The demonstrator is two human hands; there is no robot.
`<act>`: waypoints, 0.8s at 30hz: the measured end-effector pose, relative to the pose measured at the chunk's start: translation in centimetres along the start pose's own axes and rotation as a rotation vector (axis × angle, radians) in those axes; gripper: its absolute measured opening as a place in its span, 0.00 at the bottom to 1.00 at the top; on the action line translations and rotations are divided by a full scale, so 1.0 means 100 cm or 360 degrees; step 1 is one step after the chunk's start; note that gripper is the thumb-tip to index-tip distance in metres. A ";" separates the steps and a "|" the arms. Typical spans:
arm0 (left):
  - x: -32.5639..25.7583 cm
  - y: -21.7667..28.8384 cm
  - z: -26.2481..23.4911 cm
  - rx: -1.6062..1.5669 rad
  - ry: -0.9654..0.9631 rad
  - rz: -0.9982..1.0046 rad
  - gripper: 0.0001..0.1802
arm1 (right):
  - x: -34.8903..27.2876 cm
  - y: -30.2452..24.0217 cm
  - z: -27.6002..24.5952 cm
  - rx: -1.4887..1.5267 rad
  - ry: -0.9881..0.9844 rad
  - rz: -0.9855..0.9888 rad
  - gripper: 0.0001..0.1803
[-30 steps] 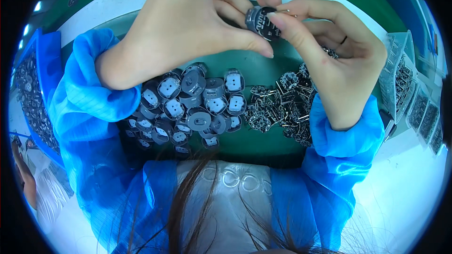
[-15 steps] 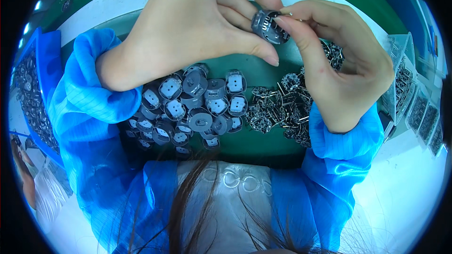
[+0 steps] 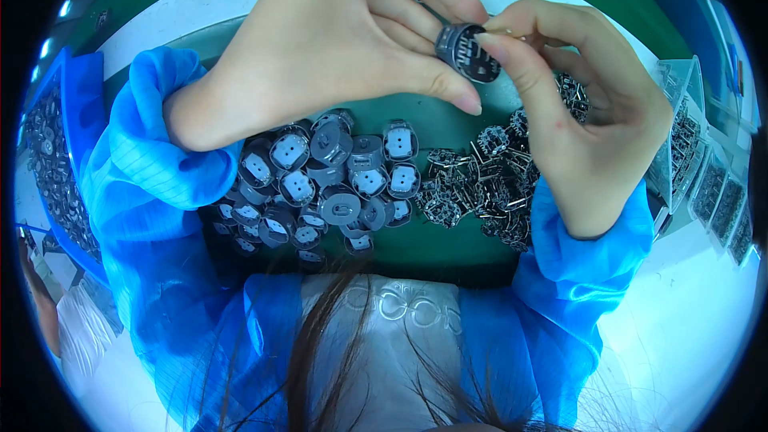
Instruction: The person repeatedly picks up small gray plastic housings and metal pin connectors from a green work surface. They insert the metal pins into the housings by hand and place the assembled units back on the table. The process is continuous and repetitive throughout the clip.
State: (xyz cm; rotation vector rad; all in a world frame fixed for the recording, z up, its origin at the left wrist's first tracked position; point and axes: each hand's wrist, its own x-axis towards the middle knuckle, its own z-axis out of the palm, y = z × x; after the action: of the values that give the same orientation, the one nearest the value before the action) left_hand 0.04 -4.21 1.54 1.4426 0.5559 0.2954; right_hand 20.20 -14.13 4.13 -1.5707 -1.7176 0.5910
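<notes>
While both hands meet high over the green worktop (image 3: 416,252), the small round dark part (image 3: 468,52) sits pinched between them, held up well above the two heaps below. The left hand (image 3: 336,40) closes its grip on the part from the left, thumb tip pressed under its lower edge and the curled fingers behind it; the right hand (image 3: 592,120) closes on it from the right, index fingertip (image 3: 500,56) laid across the face and the thumb above, with what looks like a thin metal lead just past its tip. Both grips are narrow and tight on this one piece. Below, a heap of grey round caps with pale rectangular centres (image 3: 328,184) lies near the left wrist, and a heap of dark round boards with wire leads (image 3: 488,188) lies just beside it, under the right hand. Blue smock sleeves (image 3: 136,192) frame the work, and clear trays of more parts (image 3: 708,184) stand at the right edge. The part looks light, stiff and small, so it should need little force, yet its smooth rim may slip between fingertips and any thin leads would likely bend if squeezed. Holding it by the rim, on opposite sides, and keeping pressure off the face and leads, seems the safest way to handle it.
</notes>
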 end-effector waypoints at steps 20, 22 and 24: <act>0.000 0.013 0.004 -0.0253 0.0182 -0.0159 0.16 | 0.006 -0.003 0.022 -0.0094 0.0218 -0.0257 0.09; -0.001 0.014 0.005 -0.0162 0.0216 -0.0149 0.15 | 0.004 -0.007 0.024 0.0309 0.0091 0.0047 0.09; -0.002 0.007 0.000 -0.0128 0.0171 -0.0066 0.14 | 0.004 -0.005 0.024 0.0641 -0.0031 0.0272 0.09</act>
State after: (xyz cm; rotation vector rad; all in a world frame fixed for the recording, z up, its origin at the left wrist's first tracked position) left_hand -0.04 -4.18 2.25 1.3419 0.6535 0.3603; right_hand 18.03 -13.46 3.09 -1.4278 -1.3772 0.9737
